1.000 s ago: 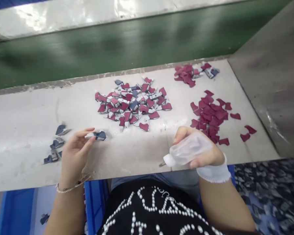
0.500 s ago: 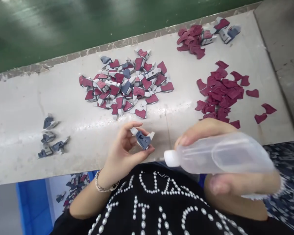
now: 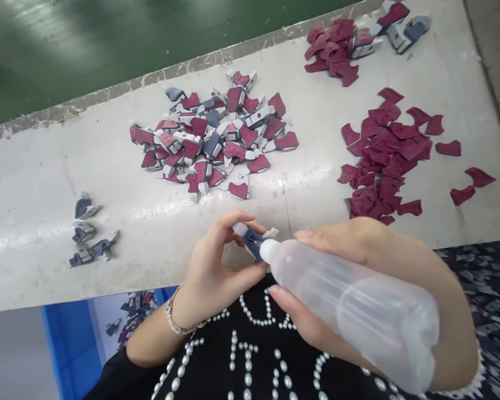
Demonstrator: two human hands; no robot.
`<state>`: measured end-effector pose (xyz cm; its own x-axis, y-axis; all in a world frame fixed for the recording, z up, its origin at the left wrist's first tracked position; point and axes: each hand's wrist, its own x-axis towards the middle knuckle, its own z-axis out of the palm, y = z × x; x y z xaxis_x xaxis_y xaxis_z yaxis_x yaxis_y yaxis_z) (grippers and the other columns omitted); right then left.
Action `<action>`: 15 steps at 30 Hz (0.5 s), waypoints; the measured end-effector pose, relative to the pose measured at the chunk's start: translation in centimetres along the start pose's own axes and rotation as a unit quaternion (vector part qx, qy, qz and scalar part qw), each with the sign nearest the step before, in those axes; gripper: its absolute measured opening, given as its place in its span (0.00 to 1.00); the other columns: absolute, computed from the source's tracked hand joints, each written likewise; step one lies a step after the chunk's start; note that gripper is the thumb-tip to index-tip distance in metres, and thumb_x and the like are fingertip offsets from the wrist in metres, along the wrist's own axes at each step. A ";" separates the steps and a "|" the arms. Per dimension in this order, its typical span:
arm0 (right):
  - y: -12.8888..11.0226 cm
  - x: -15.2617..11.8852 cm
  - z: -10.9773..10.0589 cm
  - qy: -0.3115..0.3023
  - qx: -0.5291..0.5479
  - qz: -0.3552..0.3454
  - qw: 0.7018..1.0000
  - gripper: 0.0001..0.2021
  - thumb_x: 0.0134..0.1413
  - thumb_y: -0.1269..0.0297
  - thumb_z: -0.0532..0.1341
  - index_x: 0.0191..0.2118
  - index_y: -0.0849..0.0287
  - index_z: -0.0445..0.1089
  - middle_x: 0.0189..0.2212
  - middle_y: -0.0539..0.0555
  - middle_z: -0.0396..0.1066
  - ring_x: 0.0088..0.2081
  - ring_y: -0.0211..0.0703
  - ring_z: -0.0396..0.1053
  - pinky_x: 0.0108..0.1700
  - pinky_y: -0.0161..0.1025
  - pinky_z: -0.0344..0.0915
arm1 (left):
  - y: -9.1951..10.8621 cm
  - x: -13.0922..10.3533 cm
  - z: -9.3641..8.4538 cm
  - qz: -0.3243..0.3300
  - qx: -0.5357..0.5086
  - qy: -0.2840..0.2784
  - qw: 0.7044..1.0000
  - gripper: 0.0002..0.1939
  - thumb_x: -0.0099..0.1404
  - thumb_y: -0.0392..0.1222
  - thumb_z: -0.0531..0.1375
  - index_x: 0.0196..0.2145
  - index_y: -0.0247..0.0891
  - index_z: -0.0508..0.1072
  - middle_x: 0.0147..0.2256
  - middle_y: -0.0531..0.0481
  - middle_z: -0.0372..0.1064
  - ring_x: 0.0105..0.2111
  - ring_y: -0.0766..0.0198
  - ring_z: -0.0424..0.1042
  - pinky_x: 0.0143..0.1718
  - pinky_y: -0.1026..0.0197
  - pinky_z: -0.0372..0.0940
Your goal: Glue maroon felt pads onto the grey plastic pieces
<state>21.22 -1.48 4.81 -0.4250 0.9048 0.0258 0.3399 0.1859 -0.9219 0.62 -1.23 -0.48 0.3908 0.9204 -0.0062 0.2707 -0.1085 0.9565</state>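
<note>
In my left hand [image 3: 220,272] a small blue-grey and white plastic part [image 3: 252,240] is pinched between thumb and fingers, its hollow side facing up. My right hand [image 3: 379,261] grips a translucent squeeze bottle [image 3: 350,305], tilted down to the left. The bottle's white tip [image 3: 269,251] is at the part and covers some of it; whether they touch I cannot tell. Beyond my hands lies a heap of grey-white parts with maroon faces [image 3: 216,139]. Loose maroon pieces [image 3: 385,147] lie in a pile to the right.
Several grey parts [image 3: 92,244] sit on the worktable [image 3: 33,194] at the left. A second maroon pile [image 3: 332,53] and a few parts [image 3: 400,28] are at the far right. Below the table's near edge is a blue bin [image 3: 73,350] holding more parts.
The bottle has moved left and turned so that its tip came from beside the part onto it. My left hand has kept its hold on the part.
</note>
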 end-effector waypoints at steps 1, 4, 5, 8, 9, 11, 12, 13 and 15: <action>-0.1 0.0 0.2 0.003 -0.027 -0.002 1.000 0.06 0.52 0.62 0.68 0.36 0.48 0.72 0.22 0.47 0.67 0.25 0.46 0.69 0.22 0.39 0.64 | 0.1 0.0 0.0 0.005 -0.003 -0.001 1.000 0.32 0.55 0.30 0.69 0.55 0.43 0.64 0.44 0.52 0.73 0.44 0.63 0.74 0.43 0.64 0.67; -0.1 -0.4 0.7 0.025 -0.092 0.005 0.995 0.07 0.51 0.62 0.68 0.32 0.50 0.69 0.22 0.46 0.64 0.22 0.43 0.64 0.22 0.40 0.63 | 0.1 -0.1 -0.1 0.010 -0.027 -0.004 1.000 0.30 0.57 0.32 0.68 0.55 0.43 0.64 0.44 0.51 0.73 0.44 0.63 0.74 0.42 0.62 0.67; -0.1 -0.6 0.8 0.031 -0.106 0.009 0.994 0.08 0.51 0.62 0.68 0.32 0.51 0.67 0.22 0.45 0.63 0.21 0.41 0.61 0.23 0.40 0.63 | 0.1 -0.1 -0.1 0.010 -0.035 -0.004 0.999 0.30 0.58 0.33 0.68 0.55 0.44 0.64 0.44 0.51 0.73 0.44 0.62 0.73 0.42 0.62 0.68; -0.2 -1.1 0.8 0.038 -0.132 0.010 0.990 0.12 0.50 0.61 0.69 0.31 0.52 0.64 0.22 0.44 0.61 0.19 0.37 0.55 0.22 0.41 0.58 | 0.0 -0.2 -0.1 0.007 -0.046 -0.008 0.999 0.29 0.58 0.35 0.67 0.55 0.45 0.65 0.44 0.51 0.73 0.43 0.60 0.73 0.40 0.60 0.68; -0.4 -1.2 0.8 0.037 -0.139 0.007 0.990 0.12 0.50 0.60 0.69 0.31 0.52 0.63 0.22 0.43 0.60 0.18 0.36 0.54 0.21 0.41 0.56 | -0.1 -0.3 -0.1 0.004 -0.045 -0.007 0.999 0.28 0.59 0.36 0.67 0.55 0.45 0.65 0.44 0.50 0.73 0.43 0.60 0.73 0.39 0.59 0.68; -0.6 -1.3 0.8 0.040 -0.156 0.006 0.987 0.14 0.50 0.63 0.69 0.29 0.52 0.61 0.22 0.43 0.58 0.18 0.35 0.53 0.20 0.41 0.52 | -0.1 -0.4 -0.2 -0.008 -0.040 -0.002 0.999 0.28 0.59 0.37 0.67 0.55 0.47 0.65 0.44 0.50 0.73 0.41 0.58 0.74 0.38 0.58 0.69; -0.7 -1.3 0.9 0.041 -0.157 0.007 0.987 0.14 0.50 0.64 0.69 0.29 0.52 0.61 0.21 0.43 0.58 0.18 0.35 0.53 0.21 0.41 0.52 | -0.1 -0.4 -0.2 -0.015 -0.039 0.001 0.999 0.28 0.59 0.38 0.67 0.55 0.47 0.65 0.44 0.50 0.73 0.41 0.57 0.74 0.37 0.57 0.69; -0.7 -1.3 1.0 0.042 -0.148 0.008 0.988 0.14 0.50 0.64 0.70 0.29 0.52 0.60 0.22 0.42 0.58 0.18 0.34 0.53 0.21 0.40 0.54 | -0.1 -0.4 -0.2 -0.019 -0.042 0.003 0.999 0.27 0.59 0.39 0.68 0.55 0.48 0.65 0.44 0.50 0.73 0.41 0.56 0.74 0.37 0.56 0.69; -0.5 -1.3 1.3 0.044 -0.096 0.011 0.994 0.15 0.52 0.59 0.69 0.29 0.53 0.60 0.22 0.43 0.59 0.18 0.34 0.52 0.24 0.39 0.60 | -0.1 -0.5 -0.2 -0.023 -0.056 0.002 0.998 0.27 0.59 0.43 0.69 0.54 0.48 0.65 0.44 0.49 0.73 0.43 0.54 0.74 0.37 0.55 0.69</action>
<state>20.53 -3.19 4.76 -0.3440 0.9378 0.0475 0.5059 0.2277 -0.8320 0.19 -1.60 -0.53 0.3773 0.9248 -0.0491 0.1874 -0.0243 0.9820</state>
